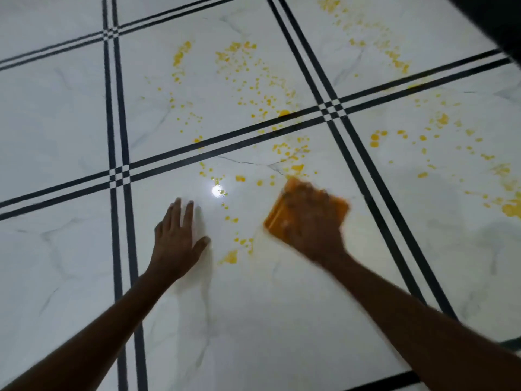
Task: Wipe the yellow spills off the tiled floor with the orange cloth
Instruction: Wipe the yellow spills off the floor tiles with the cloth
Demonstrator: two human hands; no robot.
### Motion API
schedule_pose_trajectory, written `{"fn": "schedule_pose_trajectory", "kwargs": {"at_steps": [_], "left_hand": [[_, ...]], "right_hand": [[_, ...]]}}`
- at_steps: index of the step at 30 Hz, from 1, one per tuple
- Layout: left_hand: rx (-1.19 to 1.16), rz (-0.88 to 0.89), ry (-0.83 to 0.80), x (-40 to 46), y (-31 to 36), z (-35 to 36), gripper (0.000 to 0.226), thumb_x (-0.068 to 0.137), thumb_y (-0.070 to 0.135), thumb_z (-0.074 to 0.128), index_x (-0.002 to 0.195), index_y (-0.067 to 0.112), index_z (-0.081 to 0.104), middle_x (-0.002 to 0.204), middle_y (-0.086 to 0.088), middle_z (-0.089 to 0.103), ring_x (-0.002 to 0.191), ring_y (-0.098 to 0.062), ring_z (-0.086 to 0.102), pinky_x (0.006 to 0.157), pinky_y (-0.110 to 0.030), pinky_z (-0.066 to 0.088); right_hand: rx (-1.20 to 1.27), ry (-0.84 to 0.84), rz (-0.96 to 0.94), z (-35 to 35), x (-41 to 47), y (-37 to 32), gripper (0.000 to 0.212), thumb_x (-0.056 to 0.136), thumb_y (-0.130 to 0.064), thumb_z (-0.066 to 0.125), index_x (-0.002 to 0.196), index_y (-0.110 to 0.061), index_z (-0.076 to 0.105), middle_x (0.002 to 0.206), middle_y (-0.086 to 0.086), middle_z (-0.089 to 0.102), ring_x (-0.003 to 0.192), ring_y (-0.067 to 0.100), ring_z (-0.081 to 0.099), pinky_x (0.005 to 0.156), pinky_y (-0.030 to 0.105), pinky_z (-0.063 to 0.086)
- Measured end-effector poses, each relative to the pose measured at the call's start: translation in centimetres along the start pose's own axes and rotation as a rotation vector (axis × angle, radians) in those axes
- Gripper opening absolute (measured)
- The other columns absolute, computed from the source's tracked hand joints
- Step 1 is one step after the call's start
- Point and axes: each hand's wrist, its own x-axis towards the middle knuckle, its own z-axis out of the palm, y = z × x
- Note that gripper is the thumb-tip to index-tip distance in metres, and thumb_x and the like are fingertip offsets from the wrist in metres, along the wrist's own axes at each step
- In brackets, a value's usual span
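Yellow spills (248, 80) dot the white marble-look tiled floor (253, 306) across several tiles, with a smeared patch (229, 258) between my hands. My right hand (310, 218) presses the folded orange cloth (275, 218) flat on the floor; hand and cloth are motion-blurred, and the hand covers most of the cloth. My left hand (177, 235) lies flat on the tile with fingers straight and spread, to the left of the cloth, holding nothing.
Black double grout lines (225, 139) cross the floor in a grid. A bright light reflection (217, 191) shines on the tile between my hands. A dark object (501, 21) fills the top right corner. More yellow drops (510, 208) lie at the right edge.
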Motion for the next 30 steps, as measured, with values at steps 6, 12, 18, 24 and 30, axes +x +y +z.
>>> {"fn": "schedule_pose_trajectory", "kwargs": {"at_steps": [6, 12, 18, 24, 30], "left_hand": [[-0.027, -0.068, -0.034, -1.9, -1.7, 2.8, 0.093, 0.088, 0.068, 0.024, 0.162, 0.013, 0.013, 0.168, -0.023, 0.010, 0.155, -0.040, 0.015, 0.115, -0.059, 0.029], [-0.028, -0.001, -0.085, -2.1, -2.4, 0.9, 0.096, 0.085, 0.076, 0.023, 0.163, 0.021, 0.008, 0.170, -0.017, 0.007, 0.157, -0.033, 0.012, 0.119, -0.054, 0.027], [-0.032, 0.025, -0.152, -2.3, -4.0, 0.3, 0.101, 0.079, 0.078, 0.022, 0.163, 0.027, 0.001, 0.171, -0.010, -0.003, 0.158, -0.027, 0.002, 0.122, -0.048, 0.019], [-0.107, 0.038, -0.156, -2.3, -5.1, -0.4, 0.098, 0.088, 0.062, 0.062, 0.163, 0.027, 0.010, 0.171, -0.008, 0.002, 0.158, -0.026, 0.002, 0.125, -0.052, 0.019], [0.000, -0.016, -0.168, -4.2, -8.4, 0.1, 0.100, 0.088, 0.075, 0.047, 0.161, 0.035, -0.007, 0.171, -0.005, -0.011, 0.158, -0.025, -0.006, 0.125, -0.049, 0.013]], "right_hand": [[-0.079, 0.146, 0.772, -1.5, -6.6, -4.8, 0.075, 0.098, -0.048, 0.042, 0.162, -0.012, 0.026, 0.169, 0.022, 0.020, 0.155, 0.044, 0.020, 0.124, 0.064, 0.014], [0.003, -0.210, -0.373, 0.6, -3.8, -9.4, 0.077, 0.096, -0.059, 0.038, 0.163, -0.022, 0.028, 0.171, 0.016, 0.020, 0.159, 0.039, 0.015, 0.122, 0.064, 0.019], [-0.070, 0.083, 0.335, -0.7, 2.2, -3.7, 0.070, 0.100, -0.050, 0.035, 0.160, -0.014, 0.031, 0.165, 0.022, 0.031, 0.152, 0.043, 0.029, 0.123, 0.061, 0.019], [0.070, -0.122, -0.320, 1.9, -10.7, -15.8, 0.081, 0.093, -0.050, 0.052, 0.163, -0.018, 0.027, 0.171, 0.018, 0.015, 0.159, 0.039, 0.014, 0.127, 0.062, 0.010], [0.016, -0.091, -0.260, 1.5, 6.2, -12.2, 0.068, 0.088, -0.050, 0.042, 0.147, -0.018, 0.053, 0.152, 0.021, 0.051, 0.142, 0.046, 0.046, 0.116, 0.064, 0.033]]}}
